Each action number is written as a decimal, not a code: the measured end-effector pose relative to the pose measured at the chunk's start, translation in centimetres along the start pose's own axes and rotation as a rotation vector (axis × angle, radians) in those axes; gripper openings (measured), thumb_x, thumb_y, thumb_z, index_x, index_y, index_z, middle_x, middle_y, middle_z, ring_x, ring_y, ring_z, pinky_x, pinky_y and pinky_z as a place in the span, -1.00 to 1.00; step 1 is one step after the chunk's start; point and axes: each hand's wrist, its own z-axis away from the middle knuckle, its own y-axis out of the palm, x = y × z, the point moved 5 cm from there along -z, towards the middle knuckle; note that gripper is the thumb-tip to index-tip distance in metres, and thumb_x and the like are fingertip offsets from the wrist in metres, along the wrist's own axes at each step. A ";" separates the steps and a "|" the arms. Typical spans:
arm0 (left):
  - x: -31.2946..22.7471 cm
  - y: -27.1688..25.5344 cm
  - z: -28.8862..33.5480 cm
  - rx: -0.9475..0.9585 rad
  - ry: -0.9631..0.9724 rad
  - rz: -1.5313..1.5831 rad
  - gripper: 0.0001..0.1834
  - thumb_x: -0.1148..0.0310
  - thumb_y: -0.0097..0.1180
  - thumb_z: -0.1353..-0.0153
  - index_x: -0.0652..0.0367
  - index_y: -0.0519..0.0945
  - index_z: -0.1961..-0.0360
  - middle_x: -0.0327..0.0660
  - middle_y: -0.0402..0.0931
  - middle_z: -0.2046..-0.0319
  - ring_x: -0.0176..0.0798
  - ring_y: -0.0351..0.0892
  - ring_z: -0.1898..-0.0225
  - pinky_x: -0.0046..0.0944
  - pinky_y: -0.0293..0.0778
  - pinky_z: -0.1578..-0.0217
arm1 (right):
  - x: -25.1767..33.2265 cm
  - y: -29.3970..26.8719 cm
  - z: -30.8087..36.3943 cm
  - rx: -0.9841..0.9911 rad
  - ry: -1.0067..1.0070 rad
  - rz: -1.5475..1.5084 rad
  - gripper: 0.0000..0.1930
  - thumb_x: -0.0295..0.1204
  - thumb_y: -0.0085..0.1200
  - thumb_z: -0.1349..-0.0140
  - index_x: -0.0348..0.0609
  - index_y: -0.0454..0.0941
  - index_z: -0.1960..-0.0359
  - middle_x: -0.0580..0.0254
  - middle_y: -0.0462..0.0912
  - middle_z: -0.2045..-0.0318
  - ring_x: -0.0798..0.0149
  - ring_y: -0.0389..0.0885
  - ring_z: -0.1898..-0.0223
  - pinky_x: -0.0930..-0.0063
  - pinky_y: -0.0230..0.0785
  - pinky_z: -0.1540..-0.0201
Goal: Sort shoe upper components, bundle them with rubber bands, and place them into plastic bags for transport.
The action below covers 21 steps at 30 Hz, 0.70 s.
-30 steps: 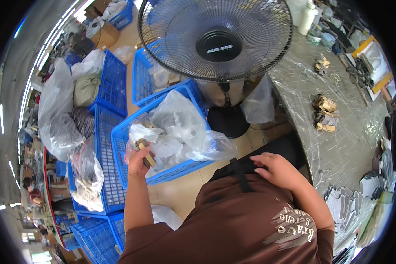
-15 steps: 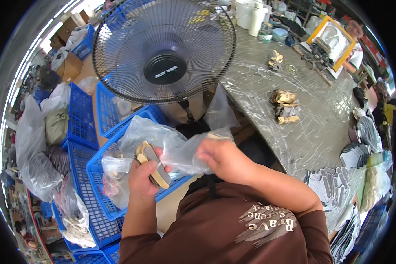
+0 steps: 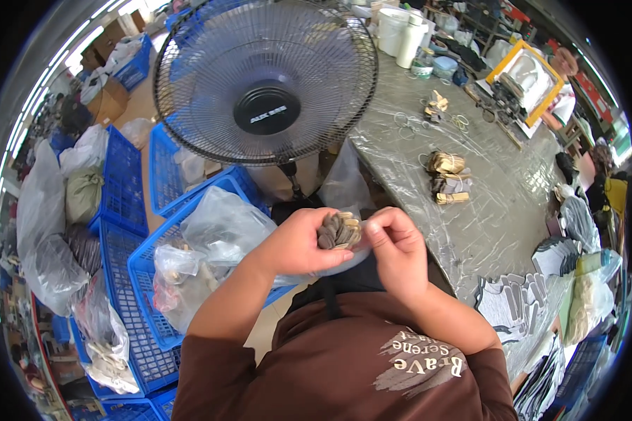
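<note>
In front of my body, my left hand (image 3: 295, 242) is closed round a small stack of grey and tan cut pieces (image 3: 340, 231), their rounded ends facing up. Close on its right, my right hand (image 3: 400, 252) has thumb and forefinger pinched together; what lies between them is too small to make out. Clear plastic (image 3: 351, 264) shows below the stack, between both hands. Farther off on the table (image 3: 498, 231), several similar bundles (image 3: 451, 177) lie in a cluster, with a smaller bundle (image 3: 435, 107) behind them.
A large standing fan (image 3: 267, 109) rises ahead. Blue crates (image 3: 142, 270) stand at left, one holding clear plastic bags (image 3: 225, 221). Along the table's right side lie grey cut pieces (image 3: 512, 305). A yellow-framed panel (image 3: 527, 81) and white containers (image 3: 410, 42) stand at the back, near another person (image 3: 563, 95).
My left hand has moved right from over the crate, bringing the stack beside my right hand. The stack is now turned end-up. The spread plastic bag has dropped away from between my hands.
</note>
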 end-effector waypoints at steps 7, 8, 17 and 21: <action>6.3 1.9 0.3 0.217 -0.388 -0.082 -0.50 0.19 0.23 0.04 0.33 0.48 0.14 0.02 0.58 0.41 -0.01 0.60 0.33 -0.16 0.46 0.31 | -0.9 -0.4 0.5 0.015 0.063 0.002 -0.94 -0.57 0.00 -0.26 -0.18 0.44 0.39 0.49 0.41 0.47 0.63 0.31 0.42 0.72 0.21 0.32; 7.5 1.6 0.3 0.193 -0.530 0.062 -0.45 0.16 0.21 0.01 0.37 0.45 0.08 0.05 0.58 0.35 0.04 0.59 0.29 -0.13 0.46 0.28 | -1.2 -0.2 0.5 0.026 0.092 0.043 -0.92 -0.59 0.00 -0.25 -0.19 0.45 0.42 0.49 0.39 0.47 0.63 0.29 0.43 0.72 0.19 0.34; 9.8 4.6 1.7 0.452 -0.423 -0.859 -0.37 0.02 0.20 0.00 0.33 0.43 0.05 0.06 0.56 0.22 0.04 0.57 0.18 -0.12 0.47 0.21 | -2.4 0.1 0.4 0.086 0.037 0.169 -0.92 -0.63 0.03 -0.19 -0.23 0.46 0.45 0.41 0.37 0.45 0.58 0.31 0.43 0.68 0.21 0.36; 5.7 3.3 0.3 0.374 -0.255 -0.754 -0.35 -0.01 0.24 0.05 0.31 0.47 0.08 0.03 0.56 0.20 0.02 0.56 0.14 -0.10 0.47 0.17 | -1.6 0.0 0.3 0.110 -0.022 0.181 -0.91 -0.62 0.02 -0.21 -0.21 0.45 0.45 0.42 0.40 0.46 0.59 0.32 0.42 0.67 0.23 0.34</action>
